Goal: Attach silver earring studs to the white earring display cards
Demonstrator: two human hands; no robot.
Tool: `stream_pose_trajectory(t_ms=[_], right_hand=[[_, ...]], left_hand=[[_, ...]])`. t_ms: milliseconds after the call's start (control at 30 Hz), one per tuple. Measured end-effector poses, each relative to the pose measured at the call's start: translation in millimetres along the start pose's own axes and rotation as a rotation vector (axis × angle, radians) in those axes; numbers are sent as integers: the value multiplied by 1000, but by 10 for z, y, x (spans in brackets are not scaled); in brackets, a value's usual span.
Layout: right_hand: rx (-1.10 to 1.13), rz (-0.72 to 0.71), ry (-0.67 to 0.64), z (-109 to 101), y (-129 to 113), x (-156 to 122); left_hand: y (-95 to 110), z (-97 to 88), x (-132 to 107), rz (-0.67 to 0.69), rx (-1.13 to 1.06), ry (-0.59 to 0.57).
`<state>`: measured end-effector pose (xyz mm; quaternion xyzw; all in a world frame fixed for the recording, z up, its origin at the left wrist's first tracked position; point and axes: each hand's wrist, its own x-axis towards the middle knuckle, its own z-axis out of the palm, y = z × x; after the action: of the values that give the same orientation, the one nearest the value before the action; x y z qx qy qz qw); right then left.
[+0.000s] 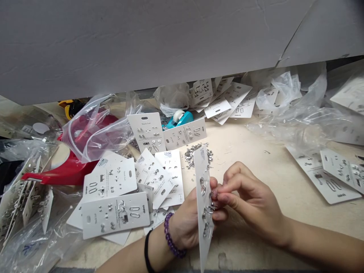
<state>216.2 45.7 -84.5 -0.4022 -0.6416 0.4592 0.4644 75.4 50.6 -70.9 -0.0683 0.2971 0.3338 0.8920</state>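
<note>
My left hand [186,220], with a purple bead bracelet and a black band at the wrist, grips a white earring card [202,235]. The card stands upright, turned nearly edge-on, with silver earrings along it. Close against its right side, my right hand [250,201] pinches thumb and forefinger together at a tiny piece, too small to make out. Just behind the card lies a heap of small silver earring backs [196,153]. More earring cards [115,214] overlap in a pile to the left of my hands.
A teal tape dispenser [182,118] stands at the back behind propped cards. At left are a red tool [71,168] and clear plastic bags [96,131]. Further cards [321,178] lie at right. A grey panel [170,45] overhangs the table's far side.
</note>
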Motion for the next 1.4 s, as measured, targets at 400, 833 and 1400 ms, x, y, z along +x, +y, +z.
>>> stream_pose_trajectory(t_ms=[400, 833, 1400], right_hand=[[-115, -163, 36, 54, -8, -11], [-116, -98, 110, 83, -24, -20], [-194, -222, 74, 46, -45, 13]], left_hand=[[-42, -86, 14, 15, 19, -91], [-28, -83, 2, 13, 55, -123], [-63, -102, 6, 75, 89, -133]])
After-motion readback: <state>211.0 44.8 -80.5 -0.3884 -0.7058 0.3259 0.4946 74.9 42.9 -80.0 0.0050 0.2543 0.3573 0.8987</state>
